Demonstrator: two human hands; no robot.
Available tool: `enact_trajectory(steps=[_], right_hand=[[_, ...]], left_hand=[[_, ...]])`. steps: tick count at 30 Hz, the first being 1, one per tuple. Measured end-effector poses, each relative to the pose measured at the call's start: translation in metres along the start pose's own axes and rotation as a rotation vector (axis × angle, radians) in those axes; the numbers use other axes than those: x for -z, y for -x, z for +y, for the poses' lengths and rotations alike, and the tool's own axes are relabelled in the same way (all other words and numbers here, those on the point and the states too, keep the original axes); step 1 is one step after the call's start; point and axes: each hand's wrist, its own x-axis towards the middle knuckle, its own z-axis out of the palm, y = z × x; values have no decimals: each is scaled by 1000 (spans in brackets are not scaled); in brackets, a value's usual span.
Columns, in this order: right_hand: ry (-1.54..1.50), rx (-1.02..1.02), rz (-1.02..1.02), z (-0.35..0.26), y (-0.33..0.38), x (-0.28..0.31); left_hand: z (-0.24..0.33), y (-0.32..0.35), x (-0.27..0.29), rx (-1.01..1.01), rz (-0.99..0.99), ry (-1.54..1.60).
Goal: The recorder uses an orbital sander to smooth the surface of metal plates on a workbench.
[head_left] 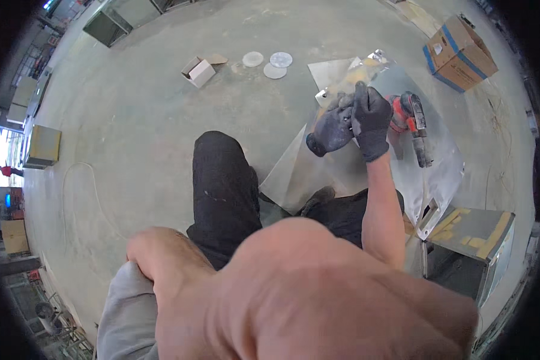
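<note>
A pale, dusty floor (144, 138) runs out all around the kneeling person, and on it at two to three o'clock I see a big, shiny metal sheet (441, 162) with bent corners. At four o'clock stands a steel box (468, 228) with yellowish tape strips on top; at two o'clock, farther off, sits a cardboard carton (462, 57) banded with blue tape. A red and dark power tool (415, 120) lies on the sheet, at three o'clock from the raised right hand. The bare left hand (342, 294) looms blurred at five o'clock, its fingers out of sight, so I cannot tell whether it grips anything. The right hand (372, 117), in a dark work glove, is closed narrow, fingers curled on a loose dark glove (331, 131). That glove hangs over the sheet at nine o'clock from the grip, its blue-edged cuff pointing toward eight.
</note>
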Motion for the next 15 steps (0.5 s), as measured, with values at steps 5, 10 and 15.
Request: enact_trajectory(steps=[5, 10, 15], right_hand=[[-114, -92, 19, 5, -5, 2], [-238, -191, 46, -9, -7, 9], [-277, -97, 77, -31, -14, -9]], left_hand=[[-15, -17, 12, 166, -7, 26], [-106, 5, 52, 536, 348, -409], [-244, 63, 132, 1357, 325, 762]])
